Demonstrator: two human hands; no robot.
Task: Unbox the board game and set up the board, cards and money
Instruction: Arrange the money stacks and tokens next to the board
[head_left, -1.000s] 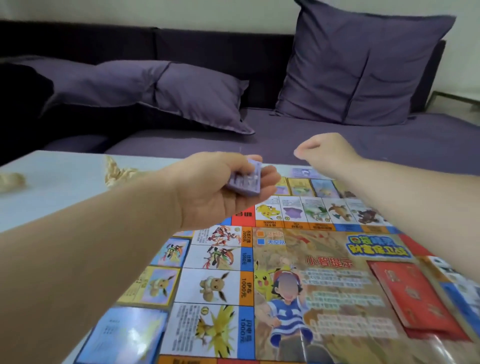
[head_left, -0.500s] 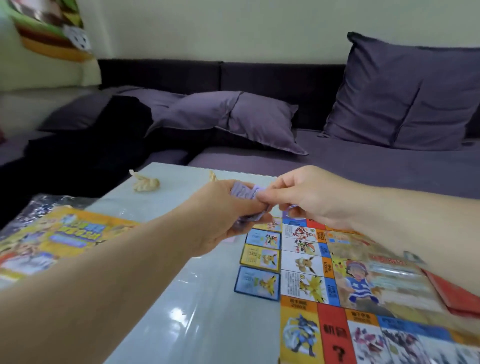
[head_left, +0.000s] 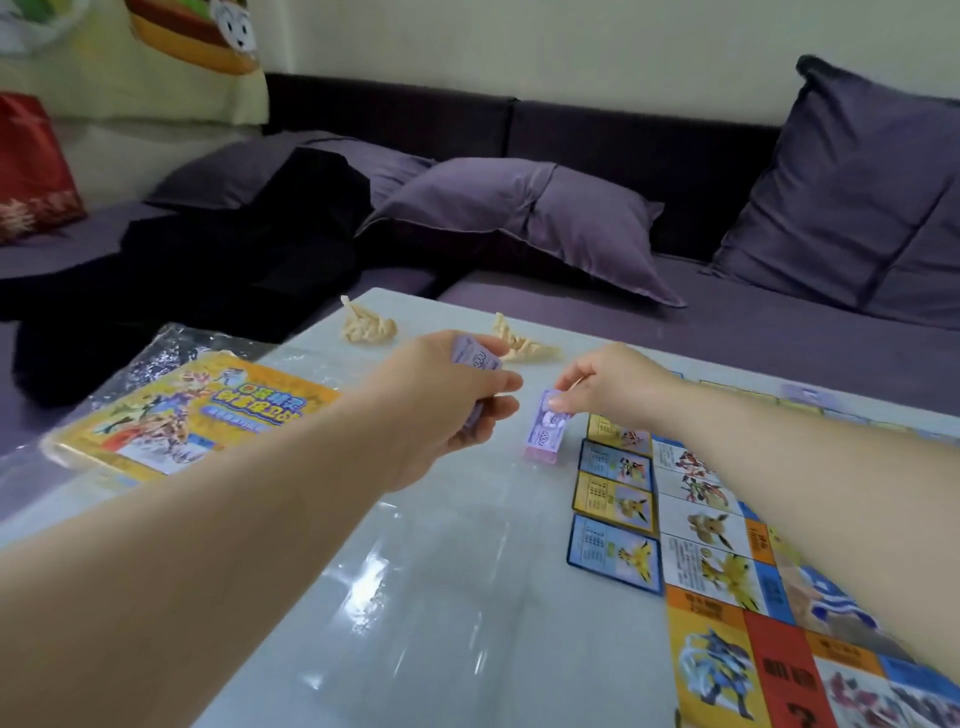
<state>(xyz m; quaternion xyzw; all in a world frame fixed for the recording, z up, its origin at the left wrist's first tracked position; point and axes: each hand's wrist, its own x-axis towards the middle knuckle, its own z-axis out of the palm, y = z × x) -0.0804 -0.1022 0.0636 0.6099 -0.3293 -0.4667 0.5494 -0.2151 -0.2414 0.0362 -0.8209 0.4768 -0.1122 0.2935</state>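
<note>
Two purple banknote wads (head_left: 544, 427), seemingly hand-held (head_left: 608, 387).

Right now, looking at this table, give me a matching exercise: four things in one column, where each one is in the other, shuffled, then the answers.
Things:
1. money wad
2. purple bill
3. game box
4. property cards

Places:
A. in a row along the board's left edge
B. at the table's left side, in clear wrap
C. gripped in the left hand
D. pinched by the right hand, on a small pile

Pairs: 1-C, 2-D, 3-B, 4-A
</note>
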